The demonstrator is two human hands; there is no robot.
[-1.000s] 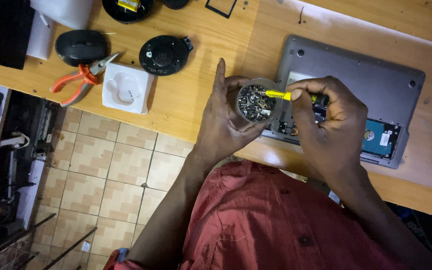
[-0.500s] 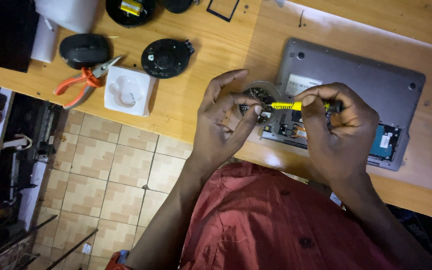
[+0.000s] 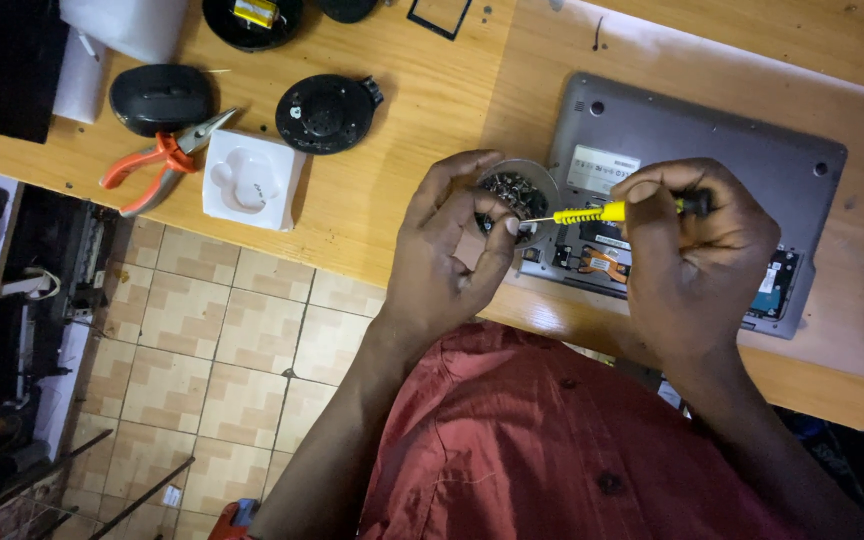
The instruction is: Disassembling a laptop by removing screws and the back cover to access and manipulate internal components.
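Since half a second ago, both hands have stayed over the open laptop, with the left fingers now curled a little tighter round the small dish and the screwdriver tip drawn in close to them. Thumb and fingertips of the left hand (image 3: pixel 447 255) pinch a small dark piece, too small to make out, right at the rim of the round clear dish (image 3: pixel 518 188), which sits at that hand's one o'clock and is full of tiny dark screws. At three o'clock from those fingertips the right hand (image 3: pixel 697 255) is clenched round a screwdriver (image 3: pixel 617 211), yellow along its shaft grip and black at the far end, lying almost level with its thin metal tip pointing to nine o'clock and meeting the left fingertips. Under both hands lies the grey laptop (image 3: pixel 712 135), bottom side up, with a bay opened to show green and orange parts and a blue-labelled drive at the right hand's four o'clock. Farther out on the wooden table (image 3: pixel 422 90), at ten o'clock from the left hand, sit a round black fan (image 3: pixel 325 112), a white plastic tray (image 3: pixel 250 180), orange-handled pliers (image 3: pixel 160 160) and a black mouse (image 3: pixel 160 98). A red shirt (image 3: pixel 542 440) fills the view at six o'clock.
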